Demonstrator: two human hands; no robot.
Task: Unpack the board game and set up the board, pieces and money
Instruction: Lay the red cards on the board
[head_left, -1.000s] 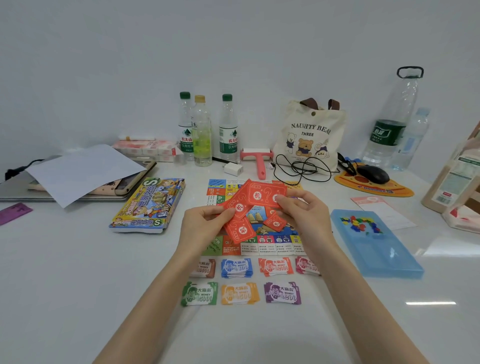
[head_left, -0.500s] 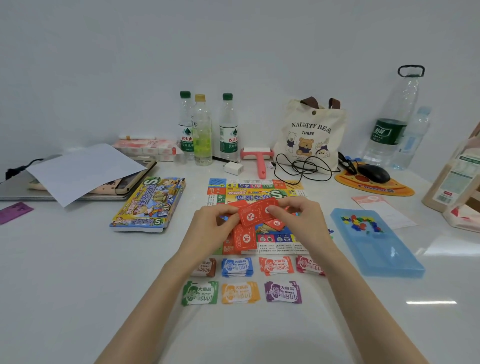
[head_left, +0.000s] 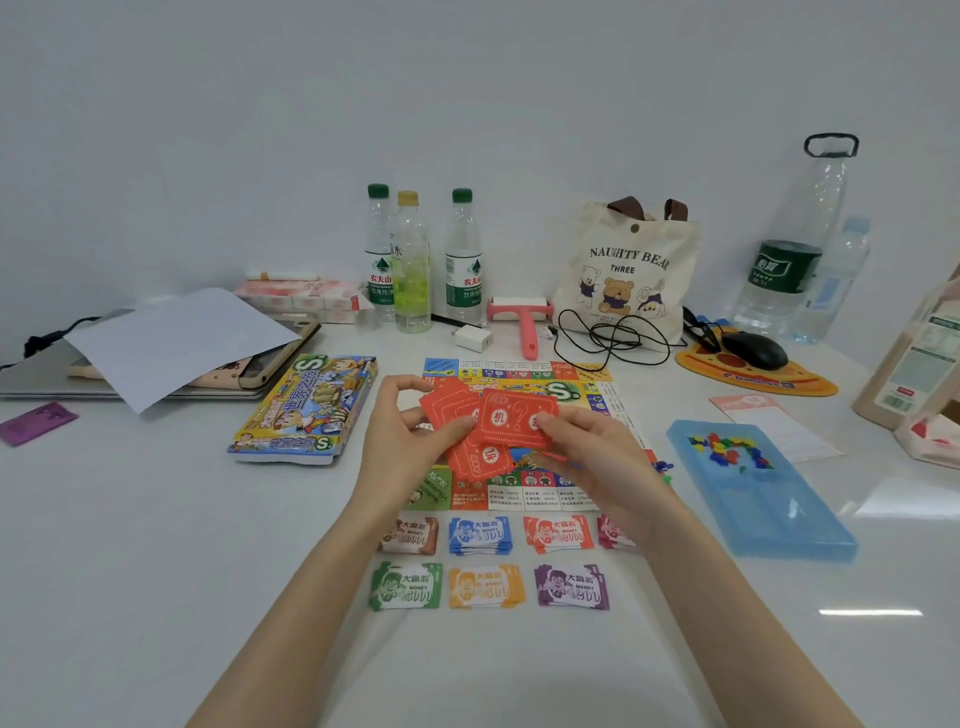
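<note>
Red paper cards (head_left: 488, 431), fanned loosely: pinched by left hand (head_left: 400, 441) and right hand (head_left: 587, 452); slippage onto colourful paper board (head_left: 519, 374) is risked.

Setting: a personal desk, probably in a home or dorm room; the view doesn't settle which. White tabletop (head_left: 156, 545) against a bare white wall (head_left: 260, 130).

- Left edge: closed laptop (head_left: 47, 382) under a loose paper sheet (head_left: 176, 345).
- Centre back: three drink bottles (head_left: 412, 270), charger plug (head_left: 471, 339), lint roller (head_left: 522, 317), bear-print tote bag (head_left: 628, 265).
- Right: computer mouse (head_left: 753, 349) on an orange mouse pad (head_left: 810, 384).
- Mid-frame: game board (head_left: 571, 387), which fits leisure use.
</note>
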